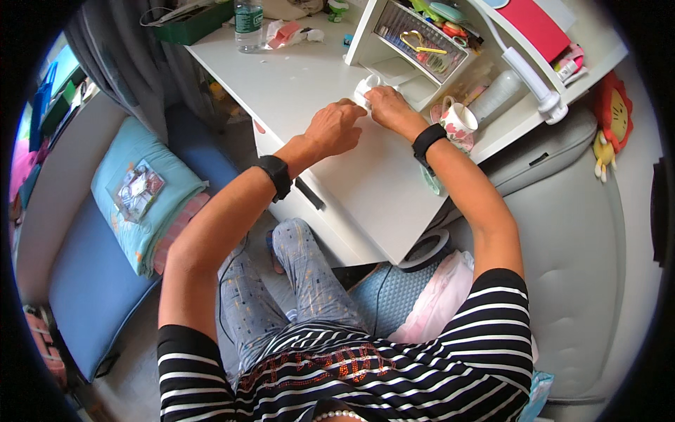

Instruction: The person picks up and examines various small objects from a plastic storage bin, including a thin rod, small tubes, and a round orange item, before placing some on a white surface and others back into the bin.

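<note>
Over the white desk (302, 84), both hands meet at a small white object (363, 89) whose kind I cannot make out. My right hand (394, 109) is closed on it from the right, fingers bent downward. Just left of it, my left hand (336, 129) is curled, its fingertips close against the object's near side. What those fingers hold, if anything, is hidden. A white shelf unit (361, 32) stands right beside the right hand. Nearest that forearm is a white mug with a red floral pattern (460, 118).
A clear plastic bottle (249, 24) and crumpled tissues (285, 35) stand at the desk's far left, beside a dark green box (193, 27). The shelf holds a clear drawer box (422, 42). Right of the desk is a grey padded headboard (562, 232); left, a blue cushion (137, 190).
</note>
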### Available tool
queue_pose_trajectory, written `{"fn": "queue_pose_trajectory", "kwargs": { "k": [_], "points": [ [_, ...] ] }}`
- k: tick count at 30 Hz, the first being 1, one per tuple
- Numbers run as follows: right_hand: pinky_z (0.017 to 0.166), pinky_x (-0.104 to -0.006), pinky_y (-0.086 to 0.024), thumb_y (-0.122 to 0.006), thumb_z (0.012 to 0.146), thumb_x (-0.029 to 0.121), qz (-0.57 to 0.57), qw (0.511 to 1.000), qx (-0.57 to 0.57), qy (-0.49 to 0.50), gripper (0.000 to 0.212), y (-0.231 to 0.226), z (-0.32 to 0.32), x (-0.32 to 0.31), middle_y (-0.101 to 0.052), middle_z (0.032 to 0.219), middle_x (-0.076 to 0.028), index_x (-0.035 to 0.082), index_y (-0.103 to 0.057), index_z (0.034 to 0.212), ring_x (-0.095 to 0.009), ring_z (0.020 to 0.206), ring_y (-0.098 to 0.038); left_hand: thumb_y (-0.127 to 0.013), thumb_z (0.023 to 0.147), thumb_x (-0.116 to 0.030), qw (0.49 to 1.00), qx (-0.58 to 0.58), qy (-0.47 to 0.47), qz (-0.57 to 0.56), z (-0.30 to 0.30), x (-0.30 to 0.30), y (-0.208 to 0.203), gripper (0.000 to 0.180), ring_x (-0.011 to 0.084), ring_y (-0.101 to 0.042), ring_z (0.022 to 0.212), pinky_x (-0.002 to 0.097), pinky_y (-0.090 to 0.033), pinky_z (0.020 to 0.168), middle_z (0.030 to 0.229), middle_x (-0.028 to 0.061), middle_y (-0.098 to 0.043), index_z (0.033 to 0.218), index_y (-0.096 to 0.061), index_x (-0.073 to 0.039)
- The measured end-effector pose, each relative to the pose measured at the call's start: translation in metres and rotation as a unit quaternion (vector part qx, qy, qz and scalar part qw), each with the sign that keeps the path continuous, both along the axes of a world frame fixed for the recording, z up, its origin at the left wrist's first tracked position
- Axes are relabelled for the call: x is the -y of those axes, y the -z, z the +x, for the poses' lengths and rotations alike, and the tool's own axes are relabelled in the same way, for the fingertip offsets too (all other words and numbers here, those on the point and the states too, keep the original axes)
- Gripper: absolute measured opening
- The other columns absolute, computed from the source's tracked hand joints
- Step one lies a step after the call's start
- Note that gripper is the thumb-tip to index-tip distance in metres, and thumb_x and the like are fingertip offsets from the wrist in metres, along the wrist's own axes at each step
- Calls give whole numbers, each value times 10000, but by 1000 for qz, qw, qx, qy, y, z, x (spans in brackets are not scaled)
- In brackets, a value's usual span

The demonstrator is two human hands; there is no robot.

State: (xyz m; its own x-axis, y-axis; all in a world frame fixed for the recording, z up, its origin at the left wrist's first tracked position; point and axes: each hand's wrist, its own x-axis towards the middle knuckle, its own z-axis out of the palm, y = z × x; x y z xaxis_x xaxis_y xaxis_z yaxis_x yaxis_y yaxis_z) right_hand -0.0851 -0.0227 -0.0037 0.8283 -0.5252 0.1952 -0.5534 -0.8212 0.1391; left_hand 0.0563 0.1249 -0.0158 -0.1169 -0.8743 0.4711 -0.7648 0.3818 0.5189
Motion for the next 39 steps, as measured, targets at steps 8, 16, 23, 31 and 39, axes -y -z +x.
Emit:
{"fn": "queue_pose_trajectory", "kwargs": {
  "k": [8,16,23,31,39],
  "points": [
    [703,-485,-525,-505,778,35,-114,983,19,142,149,-31,-13,55,-628,891,-271,-13,-642,811,-416,838,-633,-614,750,-141,974,167,28,149,-6,59,-41,389,357,-594,985,430,-478,869,1069,190,-617,1119,-601,-17],
    [936,-491,-421,-449,850,238,-18,902,70,425,393,14,-82,211,-558,1197,-260,23,-590,1147,-418,1075,-562,-611,772,-113,973,133,124,142,-28,42,-45,275,340,-576,1019,408,-488,851,1087,168,-571,1025,-622,-7],
    [923,-449,-454,-488,853,214,14,893,48,447,375,18,-23,174,-554,1234,-236,-32,-608,1110,-376,1105,-568,-632,759,-124,941,221,129,222,-7,34,-36,168,302,-623,926,400,-522,743,972,150,-625,879,-673,-13],
    [899,-425,-482,-691,710,112,29,920,-7,390,388,-16,-11,125,-605,1144,-243,-37,-625,1062,-381,1077,-584,-622,732,-129,957,210,120,160,-12,35,-33,175,318,-636,873,392,-525,723,919,150,-647,862,-681,-27],
    [815,-397,-495,-568,714,98,178,931,184,260,279,-25,-8,74,-631,1015,-276,-7,-675,949,-392,927,-630,-597,751,-161,957,198,86,194,-12,39,-23,231,312,-604,983,406,-504,800,1019,126,-626,924,-646,-17]
  ]
}}
